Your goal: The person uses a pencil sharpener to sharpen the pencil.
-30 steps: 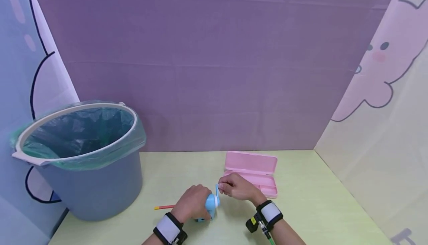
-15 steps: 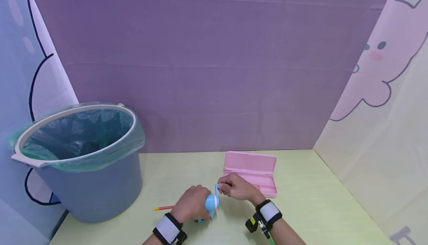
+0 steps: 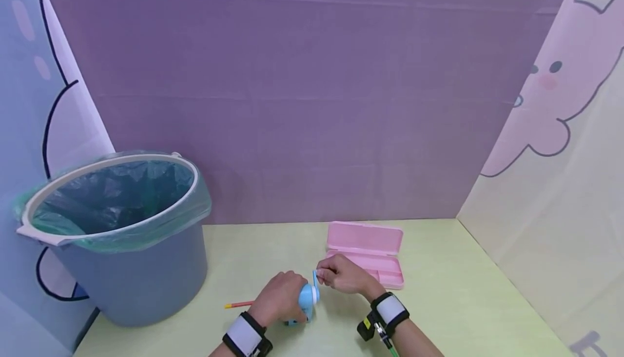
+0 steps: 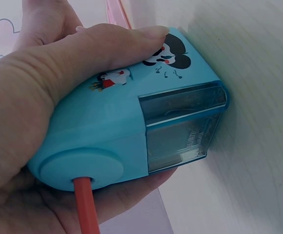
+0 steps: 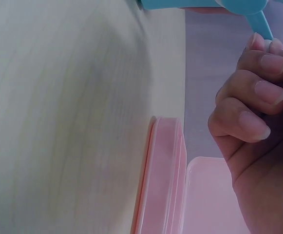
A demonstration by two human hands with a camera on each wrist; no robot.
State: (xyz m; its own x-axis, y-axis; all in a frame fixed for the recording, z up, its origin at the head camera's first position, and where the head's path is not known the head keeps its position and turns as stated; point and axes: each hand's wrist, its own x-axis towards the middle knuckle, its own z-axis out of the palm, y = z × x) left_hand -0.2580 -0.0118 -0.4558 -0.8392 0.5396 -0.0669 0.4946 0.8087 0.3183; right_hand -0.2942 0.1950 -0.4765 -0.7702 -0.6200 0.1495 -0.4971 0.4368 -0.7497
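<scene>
My left hand (image 3: 281, 296) grips a light-blue crank pencil sharpener (image 3: 306, 299) against the table. In the left wrist view, the thumb lies along its printed side, beside a see-through shavings drawer (image 4: 182, 131). A red pencil (image 4: 85, 207) is inserted in the round hole at the sharpener's end; in the head view its yellow end points left. Up at the sharpener's right side, my right hand (image 3: 346, 274) pinches the end of the blue crank (image 5: 259, 24) between thumb and index finger. Its other fingers are curled. The pencil's tip is hidden inside the sharpener.
An open pink pencil case (image 3: 366, 238) lies just behind my right hand, its lid tilted back. To the left stands a large blue-grey bin (image 3: 146, 281) lined with a green bag. A purple backdrop (image 3: 302, 129) rises at the table's (image 3: 453, 286) far edge.
</scene>
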